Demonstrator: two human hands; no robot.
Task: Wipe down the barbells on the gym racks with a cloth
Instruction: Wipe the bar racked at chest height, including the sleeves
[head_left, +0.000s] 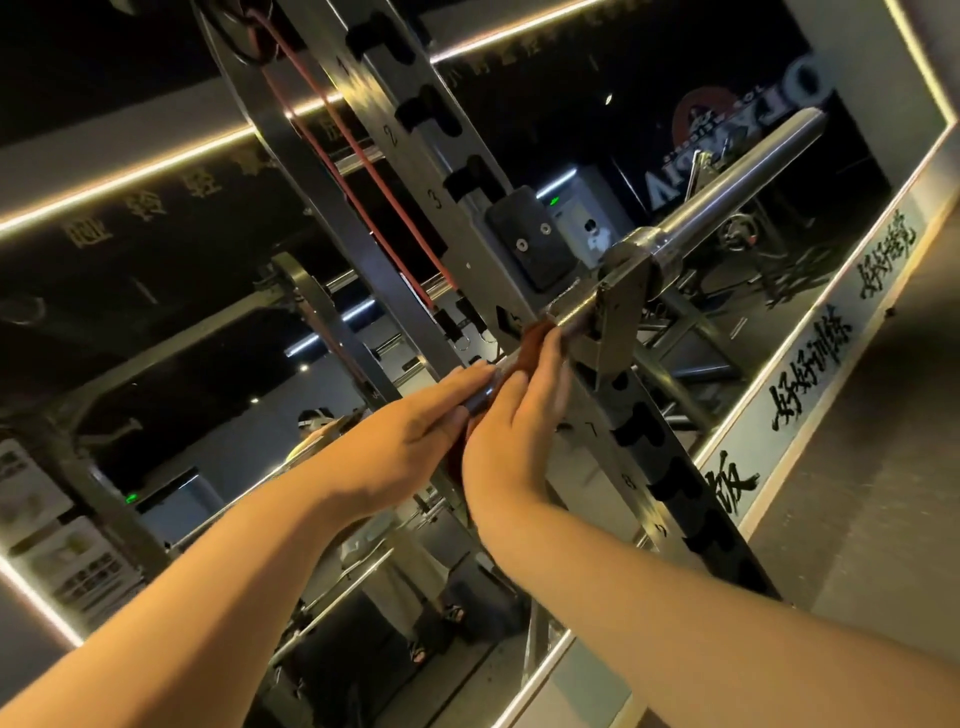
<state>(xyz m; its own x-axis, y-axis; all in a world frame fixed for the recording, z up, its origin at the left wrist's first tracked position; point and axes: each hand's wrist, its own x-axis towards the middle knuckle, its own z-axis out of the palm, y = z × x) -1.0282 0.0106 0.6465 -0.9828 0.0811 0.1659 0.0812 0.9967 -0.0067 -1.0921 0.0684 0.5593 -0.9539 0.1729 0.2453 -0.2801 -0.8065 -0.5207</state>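
Note:
A steel barbell (737, 179) lies across the rack and rests in a metal hook (621, 306); its thick sleeve points up to the right. Just left of the hook, my right hand (511, 415) wraps a reddish-brown cloth (530, 343) around the thin shaft. My left hand (415, 421) lies against the shaft right beside it, fingers stretched along the bar and touching the cloth's lower end. Most of the cloth is hidden under both hands.
The rack's upright (452, 208), with numbered slots, runs diagonally behind the bar. A red resistance band (363, 166) hangs along it. Behind is a large mirror (156, 312) with lit edges, reflecting a person and gym gear. A grey wall (883, 467) is at the right.

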